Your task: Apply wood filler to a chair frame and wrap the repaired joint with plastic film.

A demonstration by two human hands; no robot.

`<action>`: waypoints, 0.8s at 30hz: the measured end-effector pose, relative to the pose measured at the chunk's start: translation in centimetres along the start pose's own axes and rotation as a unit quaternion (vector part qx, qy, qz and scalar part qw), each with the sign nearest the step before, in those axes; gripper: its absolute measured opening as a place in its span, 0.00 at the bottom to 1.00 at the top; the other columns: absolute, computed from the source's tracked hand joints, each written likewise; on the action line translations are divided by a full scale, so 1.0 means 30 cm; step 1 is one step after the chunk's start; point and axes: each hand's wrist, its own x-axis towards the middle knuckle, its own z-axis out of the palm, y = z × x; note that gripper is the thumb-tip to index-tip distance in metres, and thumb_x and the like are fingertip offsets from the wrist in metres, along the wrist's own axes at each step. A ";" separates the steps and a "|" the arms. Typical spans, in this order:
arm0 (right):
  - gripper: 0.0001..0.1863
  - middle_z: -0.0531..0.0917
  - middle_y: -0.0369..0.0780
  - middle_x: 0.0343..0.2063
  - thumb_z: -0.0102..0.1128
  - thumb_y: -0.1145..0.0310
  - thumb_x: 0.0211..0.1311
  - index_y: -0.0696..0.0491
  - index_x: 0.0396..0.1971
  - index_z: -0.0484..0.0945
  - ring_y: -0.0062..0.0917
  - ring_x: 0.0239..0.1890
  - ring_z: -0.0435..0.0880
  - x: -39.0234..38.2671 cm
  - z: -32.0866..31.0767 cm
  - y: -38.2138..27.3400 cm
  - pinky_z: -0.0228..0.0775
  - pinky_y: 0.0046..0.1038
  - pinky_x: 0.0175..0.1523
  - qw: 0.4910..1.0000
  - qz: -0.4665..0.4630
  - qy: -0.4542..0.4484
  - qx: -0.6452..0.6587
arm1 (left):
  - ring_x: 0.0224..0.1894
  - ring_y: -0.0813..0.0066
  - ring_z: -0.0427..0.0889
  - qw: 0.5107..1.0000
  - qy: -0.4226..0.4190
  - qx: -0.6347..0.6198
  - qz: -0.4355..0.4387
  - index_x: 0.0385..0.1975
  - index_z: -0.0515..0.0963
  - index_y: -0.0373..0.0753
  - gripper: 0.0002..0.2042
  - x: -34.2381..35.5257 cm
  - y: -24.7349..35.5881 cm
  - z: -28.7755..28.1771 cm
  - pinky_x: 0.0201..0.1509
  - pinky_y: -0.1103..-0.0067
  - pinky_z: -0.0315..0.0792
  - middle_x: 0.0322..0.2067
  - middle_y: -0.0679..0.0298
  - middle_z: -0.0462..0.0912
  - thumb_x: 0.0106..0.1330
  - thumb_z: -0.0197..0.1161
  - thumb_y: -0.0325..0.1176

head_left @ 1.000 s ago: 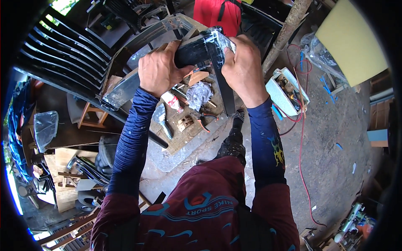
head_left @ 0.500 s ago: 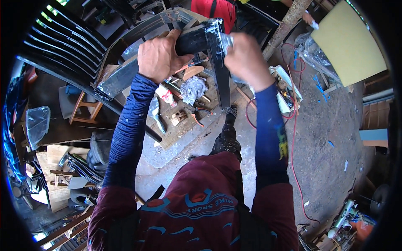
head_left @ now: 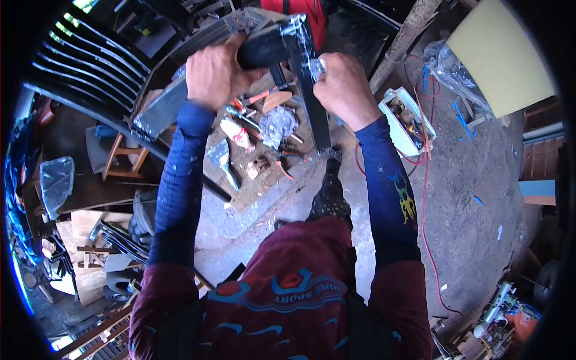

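Note:
My left hand (head_left: pixel 216 75) is wrapped over the black wooden rail (head_left: pixel 264 53) of a chair frame, fingers on its far side. Near the corner, where white smears show, the rail meets a black chair leg (head_left: pixel 312 114) that points toward me. My right hand (head_left: pixel 345 90) is closed around a small greyish-white crumpled piece (head_left: pixel 317 67) and holds it against the right side of that leg. The kind of this piece is not clear, since the fingers cover most of it. The slatted chair back (head_left: pixel 99 57) spreads out to the left.
Below the frame, a board carries a blue-handled scraper (head_left: pixel 220 156), a red-and-white packet (head_left: pixel 237 133), a crumpled grey cloth (head_left: pixel 278 125) and orange-handled pliers (head_left: pixel 284 169). To the right are a white tool bin (head_left: pixel 402 114), a red hose (head_left: pixel 423 228) and a pale yellow panel (head_left: pixel 501 60).
My right hand, blurred by motion before, has come slightly down along the leg and shows sharper. My left hand keeps its grip; the view has shifted a little. A co-worker's hand by the yellow panel is gone from view.

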 end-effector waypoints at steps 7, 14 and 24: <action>0.08 0.81 0.54 0.29 0.58 0.70 0.47 0.59 0.20 0.75 0.50 0.37 0.81 0.083 -0.063 0.019 0.73 0.46 0.46 0.990 -0.123 -0.045 -0.056 | 0.33 0.57 0.88 1.000 -0.005 -0.016 -0.016 0.51 0.81 0.44 0.33 -0.012 0.010 0.010 0.39 0.69 0.80 0.33 0.55 0.87 0.45 0.78 0.52; 0.14 0.81 0.52 0.26 0.66 0.71 0.47 0.63 0.34 0.78 0.47 0.28 0.82 0.321 -0.186 -0.035 0.72 0.40 0.36 0.935 0.074 -0.341 -0.069 | 0.31 0.59 0.87 0.999 -0.029 -0.023 -0.026 0.51 0.81 0.46 0.32 -0.009 0.010 0.022 0.36 0.70 0.80 0.31 0.57 0.87 0.46 0.78 0.52; 0.09 0.80 0.42 0.23 0.66 0.67 0.54 0.58 0.24 0.80 0.33 0.29 0.82 0.158 -0.155 0.080 0.73 0.35 0.37 0.986 0.012 -0.169 0.009 | 0.30 0.58 0.87 0.999 -0.006 -0.040 -0.034 0.52 0.81 0.48 0.33 -0.010 0.021 0.014 0.33 0.69 0.78 0.30 0.57 0.86 0.45 0.78 0.54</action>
